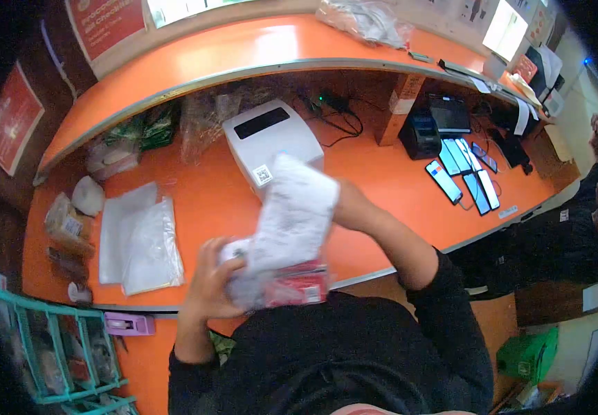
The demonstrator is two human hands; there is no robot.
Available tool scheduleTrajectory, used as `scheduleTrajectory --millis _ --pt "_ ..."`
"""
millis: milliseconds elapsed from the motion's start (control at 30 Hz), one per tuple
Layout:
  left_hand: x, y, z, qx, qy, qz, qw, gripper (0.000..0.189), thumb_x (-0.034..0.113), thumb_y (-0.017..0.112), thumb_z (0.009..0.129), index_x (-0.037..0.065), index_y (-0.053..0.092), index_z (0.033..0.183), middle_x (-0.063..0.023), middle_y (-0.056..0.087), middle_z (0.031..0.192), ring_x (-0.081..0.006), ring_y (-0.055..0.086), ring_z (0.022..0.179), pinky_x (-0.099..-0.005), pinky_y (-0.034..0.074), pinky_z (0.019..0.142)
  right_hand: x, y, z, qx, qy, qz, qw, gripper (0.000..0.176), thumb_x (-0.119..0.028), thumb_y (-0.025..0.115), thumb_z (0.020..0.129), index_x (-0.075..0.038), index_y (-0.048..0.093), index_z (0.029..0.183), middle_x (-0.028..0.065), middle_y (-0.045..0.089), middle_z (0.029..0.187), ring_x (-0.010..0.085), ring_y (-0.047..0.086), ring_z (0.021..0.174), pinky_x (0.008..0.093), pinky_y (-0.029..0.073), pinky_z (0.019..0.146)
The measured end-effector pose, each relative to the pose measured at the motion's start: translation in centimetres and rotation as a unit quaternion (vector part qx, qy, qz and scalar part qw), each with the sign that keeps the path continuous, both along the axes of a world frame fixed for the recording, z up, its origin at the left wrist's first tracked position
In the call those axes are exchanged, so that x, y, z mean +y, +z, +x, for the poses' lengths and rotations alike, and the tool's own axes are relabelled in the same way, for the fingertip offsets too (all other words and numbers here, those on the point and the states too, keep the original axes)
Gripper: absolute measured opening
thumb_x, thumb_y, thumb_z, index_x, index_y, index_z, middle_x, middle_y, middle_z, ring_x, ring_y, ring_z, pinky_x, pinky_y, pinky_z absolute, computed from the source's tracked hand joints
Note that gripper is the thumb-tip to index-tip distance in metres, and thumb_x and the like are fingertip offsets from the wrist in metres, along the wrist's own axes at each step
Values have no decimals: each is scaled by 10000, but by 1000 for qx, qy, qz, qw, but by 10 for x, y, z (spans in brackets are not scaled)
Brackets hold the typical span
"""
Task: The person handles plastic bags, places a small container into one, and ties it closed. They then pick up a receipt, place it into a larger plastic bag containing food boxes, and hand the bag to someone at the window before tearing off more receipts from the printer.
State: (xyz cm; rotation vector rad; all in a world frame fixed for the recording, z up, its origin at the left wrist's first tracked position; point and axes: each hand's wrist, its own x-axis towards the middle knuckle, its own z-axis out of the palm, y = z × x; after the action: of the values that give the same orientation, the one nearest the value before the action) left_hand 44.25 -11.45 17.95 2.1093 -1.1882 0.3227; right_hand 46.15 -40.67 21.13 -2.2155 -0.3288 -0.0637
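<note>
Close to my body, my left hand (217,280) is closed around the left side of a plastic-wrapped packet (297,287) with red printing and a barcode label. My right hand (349,206) grips the right edge of a white, crumpled-looking printed sheet (292,211), held upright over the packet. The sheet is smeared by motion, so its print cannot be read, and it hides part of the packet. Right behind it on the orange table stands a white label printer (271,135) with a QR sticker.
Clear plastic bags (143,242) lie left, beside tape rolls (88,196). A purple tape dispenser (129,323) sits by teal racks (64,353). Several phones (461,169) lie right, near a black printer (421,135). A shelf (237,52) overhangs the table. Another person (555,235) is at the right.
</note>
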Motion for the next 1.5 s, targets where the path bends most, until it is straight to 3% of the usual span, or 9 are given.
scheduleTrajectory --millis 267,367,533,900,1000,1033,1133,1267,1500 --pt "86 -28 -57 59 270 114 954 752 238 730 332 111 443 1015 -224 335 1193 -415 318 1112 -511 308 880 140 -63 55 -3 193 175 965 306 -164 595 751 -23 570 1022 149 612 969 222 574 899 342 448 767" --pt "92 -70 -68 65 332 104 935 755 245 731 372 119 409 1044 -239 306 1200 -426 310 1106 -521 293 888 157 -65 54 74 190 124 971 295 -151 597 739 -17 577 1000 164 596 993 262 575 890 348 445 776" --pt "78 -106 -60 72 373 89 921 763 257 725 430 108 383 1095 -256 291 1197 -434 304 1098 -522 283 897 153 -102 67 -90 210 85 970 268 -109 550 745 -25 577 999 193 534 1071 338 515 973 362 413 852" --pt "79 -117 -31 65 290 109 949 1001 339 781 410 -11 306 1219 -264 278 1246 -410 284 1152 -479 271 947 154 -74 68 53 133 29 989 235 -195 575 724 -48 624 900 171 617 891 329 596 818 409 467 698" --pt "76 -99 -15 150 277 106 943 1133 401 805 367 -74 259 1240 -262 273 1274 -385 289 1175 -433 261 976 169 -82 72 101 85 155 979 275 -282 528 800 -44 606 915 120 635 882 226 598 782 394 459 685" --pt "71 -89 -10 196 276 106 935 1173 420 811 354 -92 245 1244 -260 273 1282 -376 293 1182 -417 257 984 188 -121 98 138 134 314 930 341 -317 413 880 -36 538 1027 140 604 944 196 564 844 374 451 729" --pt "70 -96 3 37 216 18 976 1123 367 820 398 -70 244 1258 -233 313 1275 -336 325 1184 -395 251 991 188 -88 86 86 93 191 973 391 -363 340 915 3 475 945 77 574 897 173 509 812 341 421 738" --pt "48 -77 36 36 214 -50 975 1107 351 820 414 -68 242 1259 -230 320 1270 -328 328 1183 -392 252 990 196 -75 84 -17 122 359 925 161 -149 439 849 -1 452 913 133 536 885 207 513 859 335 410 744" --pt "50 -70 73 260 145 -73 952 1079 324 820 442 -66 237 1262 -223 333 1262 -315 334 1182 -385 253 989 181 -78 98 -12 110 296 949 126 -101 443 796 -24 463 895 122 540 815 219 518 775 351 418 683"
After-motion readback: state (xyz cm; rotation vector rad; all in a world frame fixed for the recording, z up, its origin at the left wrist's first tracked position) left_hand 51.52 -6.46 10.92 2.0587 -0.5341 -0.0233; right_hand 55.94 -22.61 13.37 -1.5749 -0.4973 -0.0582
